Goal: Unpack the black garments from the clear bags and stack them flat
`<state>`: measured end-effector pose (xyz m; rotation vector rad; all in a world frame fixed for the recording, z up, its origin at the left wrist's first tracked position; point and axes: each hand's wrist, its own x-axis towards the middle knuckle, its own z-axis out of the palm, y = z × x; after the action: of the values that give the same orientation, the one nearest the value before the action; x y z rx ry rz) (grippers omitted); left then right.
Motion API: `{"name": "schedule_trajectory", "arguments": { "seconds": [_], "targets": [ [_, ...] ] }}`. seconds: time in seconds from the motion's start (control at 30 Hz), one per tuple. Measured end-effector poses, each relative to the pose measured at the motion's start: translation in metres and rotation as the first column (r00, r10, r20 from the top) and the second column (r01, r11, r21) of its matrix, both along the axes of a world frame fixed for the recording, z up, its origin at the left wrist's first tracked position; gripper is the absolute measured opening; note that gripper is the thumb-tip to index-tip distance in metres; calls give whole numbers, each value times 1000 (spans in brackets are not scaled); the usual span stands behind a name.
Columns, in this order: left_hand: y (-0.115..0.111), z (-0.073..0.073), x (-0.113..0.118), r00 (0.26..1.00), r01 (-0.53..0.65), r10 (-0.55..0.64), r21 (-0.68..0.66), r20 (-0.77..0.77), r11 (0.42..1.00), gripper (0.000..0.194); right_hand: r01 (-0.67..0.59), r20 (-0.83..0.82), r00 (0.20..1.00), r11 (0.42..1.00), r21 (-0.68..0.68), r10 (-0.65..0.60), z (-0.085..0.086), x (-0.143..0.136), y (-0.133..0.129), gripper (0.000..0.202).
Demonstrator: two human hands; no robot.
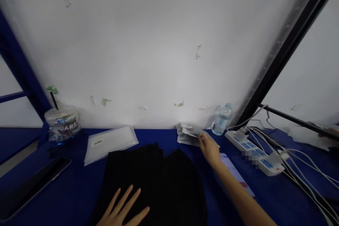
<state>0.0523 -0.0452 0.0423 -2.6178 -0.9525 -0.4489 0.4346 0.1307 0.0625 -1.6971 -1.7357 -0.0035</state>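
The left hand lies flat and open on the black cloth, fingers spread, palm down near the front edge. That reads to me as pinning: a spread palm keeps soft fabric from sliding on the blue tabletop while the other arm stretches away.

The right hand is reached out toward the back wall, fingertips on a small stack of clear packets that lies just beside the cloth's far right corner. The fingers look pinched on the edge of the top packet, but the picture is soft there and I cannot tell whether it is truly gripped or only touched.

The cloth sits in the middle of the tabletop, folded or doubled, directly in front of the person, which keeps it within reach of both arms. Left of it lies 1 flat clear bag with a label, partly tucked under the cloth's corner. A plastic cup with a straw stands at the far left against the wall, and a dark tablet lies near the left edge.

On the right, a water bottle stands by the wall, and a power strip with white cables runs off to the side, well apart from the cloth. A phone lies under the right forearm.
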Motion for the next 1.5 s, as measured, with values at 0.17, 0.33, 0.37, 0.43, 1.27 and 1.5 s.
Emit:
{"name": "schedule_trajectory", "arguments": {
  "seconds": [0.17, 0.33, 0.37, 0.43, 1.27, 1.5],
  "targets": [
    [-4, 0, -4, 1000, -17, 22, -217, 22, 976, 71, -122, -150, 980, 989, 79, 133, 12, -26, -17, 30],
    [-9, 15, -7, 893, -154, 283, -354, 349, 922, 44, -328, -231, 907, 934, 138, 353, 41, -76, -72, 22],
    [-8, 20, -6, 834, -191, 343, -356, 433, 915, 40, -402, -228, 878, 907, 129, 421, 45, -88, -85, 18],
    [-6, 31, -4, 742, -213, 374, -334, 556, 918, 37, -539, -201, 814, 838, 84, 544, 47, -109, -108, 13],
    [-7, 45, -2, 799, -134, 55, 89, 598, 987, 22, -579, 248, 813, 775, 254, 526, 29, -76, -119, 29],
    [-5, 43, -1, 761, -137, 137, -49, 634, 989, 20, -473, 184, 881, 834, 284, 436, 29, -73, -124, 31]
  ]
}}
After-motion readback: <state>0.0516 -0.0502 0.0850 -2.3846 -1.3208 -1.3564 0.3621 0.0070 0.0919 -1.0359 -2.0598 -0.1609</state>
